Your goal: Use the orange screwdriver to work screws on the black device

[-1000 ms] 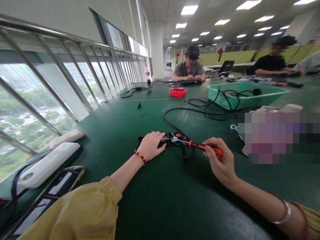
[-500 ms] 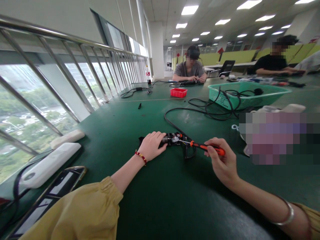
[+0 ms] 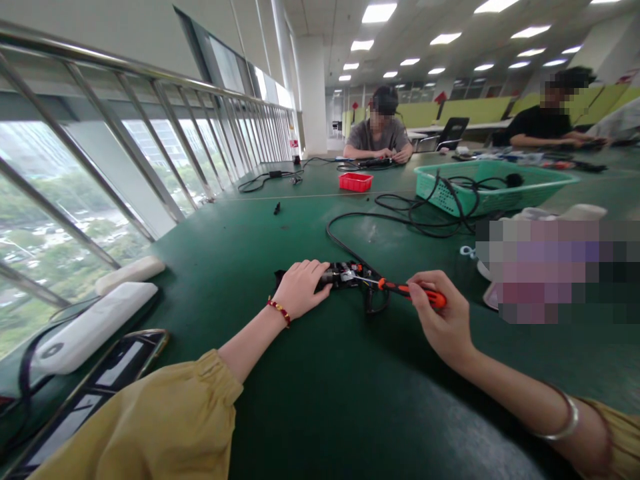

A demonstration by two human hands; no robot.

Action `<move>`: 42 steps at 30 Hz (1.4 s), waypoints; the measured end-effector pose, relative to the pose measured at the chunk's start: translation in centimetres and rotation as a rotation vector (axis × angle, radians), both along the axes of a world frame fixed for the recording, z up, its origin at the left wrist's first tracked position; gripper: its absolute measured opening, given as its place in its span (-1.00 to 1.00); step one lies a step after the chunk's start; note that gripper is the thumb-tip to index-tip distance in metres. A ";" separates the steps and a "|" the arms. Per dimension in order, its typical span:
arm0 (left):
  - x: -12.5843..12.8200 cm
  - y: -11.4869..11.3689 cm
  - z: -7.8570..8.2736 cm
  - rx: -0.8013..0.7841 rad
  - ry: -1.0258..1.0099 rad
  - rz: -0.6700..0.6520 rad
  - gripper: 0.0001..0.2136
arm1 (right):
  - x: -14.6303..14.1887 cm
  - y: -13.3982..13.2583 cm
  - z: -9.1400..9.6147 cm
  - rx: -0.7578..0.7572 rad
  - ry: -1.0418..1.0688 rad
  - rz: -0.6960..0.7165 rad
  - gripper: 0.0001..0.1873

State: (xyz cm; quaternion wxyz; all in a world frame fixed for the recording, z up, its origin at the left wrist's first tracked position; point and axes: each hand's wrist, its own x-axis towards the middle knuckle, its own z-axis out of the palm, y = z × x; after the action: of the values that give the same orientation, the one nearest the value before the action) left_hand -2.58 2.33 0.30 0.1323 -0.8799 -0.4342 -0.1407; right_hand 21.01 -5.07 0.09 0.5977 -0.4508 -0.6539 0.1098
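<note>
My left hand [image 3: 303, 288] is closed over the left end of a black corded device [image 3: 345, 275] lying on the table. Its casing is open, and metal and small coloured parts show inside; I cannot make out what kind of device it is. A screwdriver [image 3: 407, 289] with an orange and black handle is held in my right hand [image 3: 443, 320], fingers wrapped about the handle's end. The screwdriver slants left, and its thin shaft reaches the inner parts of the device, its tip too small to make out. A black loop-shaped part [image 3: 375, 301] projects at the device's near side.
Black cable [image 3: 345, 217] runs from the device toward a green basket [image 3: 500, 193]. Beyond stands a red tray [image 3: 356, 182]. A phone [image 3: 107, 373] and a white power bank-like block [image 3: 97, 327] lie at left. Two people work farther back.
The whole view has shifted slightly. Both hands, the device and the screwdriver keep nearly the same places relative to each other.
</note>
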 end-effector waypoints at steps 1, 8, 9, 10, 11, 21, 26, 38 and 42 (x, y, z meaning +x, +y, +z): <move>0.0 0.0 0.0 0.003 0.004 0.002 -0.67 | -0.1 0.0 0.0 0.008 0.002 0.001 -0.96; 0.0 -0.1 0.0 0.019 0.007 0.002 -0.67 | -0.5 -0.2 -0.1 0.147 0.003 -0.023 -0.62; 0.0 -0.1 0.1 0.021 0.007 0.000 -0.68 | -0.5 -0.2 -0.1 0.154 -0.002 -0.024 -0.63; 0.0 -0.1 0.1 0.025 0.006 -0.002 -0.68 | -0.5 -0.3 -0.1 0.140 -0.007 -0.010 -0.66; 0.0 -0.1 0.2 0.029 0.005 -0.005 -0.68 | -0.5 -0.4 -0.1 0.109 -0.010 0.016 -0.69; 0.1 -0.3 0.4 0.063 -0.022 -0.026 -0.73 | -0.4 -0.6 -0.4 0.213 -0.052 0.027 -0.56; 0.1 -0.3 0.5 0.080 -0.017 -0.032 -0.72 | -0.5 -0.8 -0.1 0.247 -0.174 0.096 -0.63; 0.2 -0.5 0.7 0.074 -0.017 -0.039 -0.73 | -0.3 -0.6 0.3 0.492 -0.314 0.165 -0.42; 0.2 -0.5 0.7 0.071 -0.015 -0.039 -0.74 | -0.4 -0.7 0.6 0.557 -0.463 0.154 -0.51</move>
State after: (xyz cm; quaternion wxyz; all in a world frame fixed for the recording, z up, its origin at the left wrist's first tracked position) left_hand -2.42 1.84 1.00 0.1576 -0.8819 -0.4125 -0.1651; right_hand 20.62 -5.75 0.66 0.5237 -0.2332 -0.8086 -0.1325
